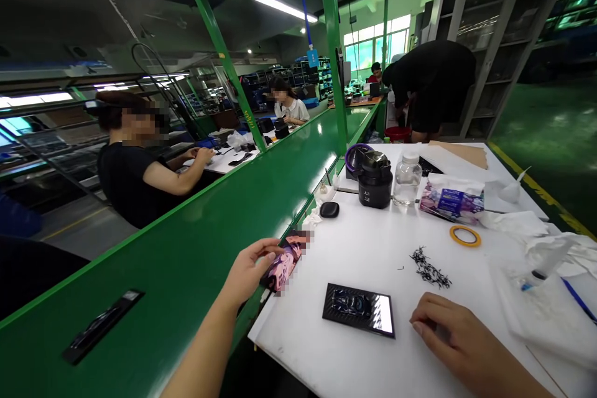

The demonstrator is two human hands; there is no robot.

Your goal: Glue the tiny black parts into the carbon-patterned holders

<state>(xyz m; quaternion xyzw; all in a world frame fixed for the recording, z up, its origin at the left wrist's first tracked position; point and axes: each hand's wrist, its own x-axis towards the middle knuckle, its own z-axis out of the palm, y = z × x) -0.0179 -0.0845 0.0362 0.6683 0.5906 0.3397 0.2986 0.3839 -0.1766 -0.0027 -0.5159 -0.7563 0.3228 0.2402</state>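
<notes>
Holding a phone with a printed case point(285, 264) in your left hand point(247, 270), you have the grip closed on its near end: thumb on top, fingers point(267, 254) curled over the upper edge. The phone sits at the left edge of the white tabletop point(364, 354), right where it meets the green conveyor point(186, 249). Its long axis runs from your hand up and to the right, toward the small black oval case point(329, 209).

Your right hand point(448, 329) rests on the tabletop, fingers loosely curled, palm down; it has hold of nothing that shows. Whether anything small sits under the fingers you cannot tell.

Between the two hands lies the black rectangular panel point(359, 310), flat, glossy, its long axis running left to right and slightly skewed. It lies to the right of the left grip and to the left of the right hand. The right hand is nearer: its fingertips are just beside the panel's right short end, apart from it. The left hand is further away, with the phone between.

Beyond the panel is a scatter of small black parts point(429, 270), then a yellow tape ring point(465, 236). Further back stand a black jar-like device point(374, 181), a clear plastic bottle point(407, 179) and a printed pouch point(451, 202). White wipes point(550, 249) lie on the right. Other people work across the conveyor.
</notes>
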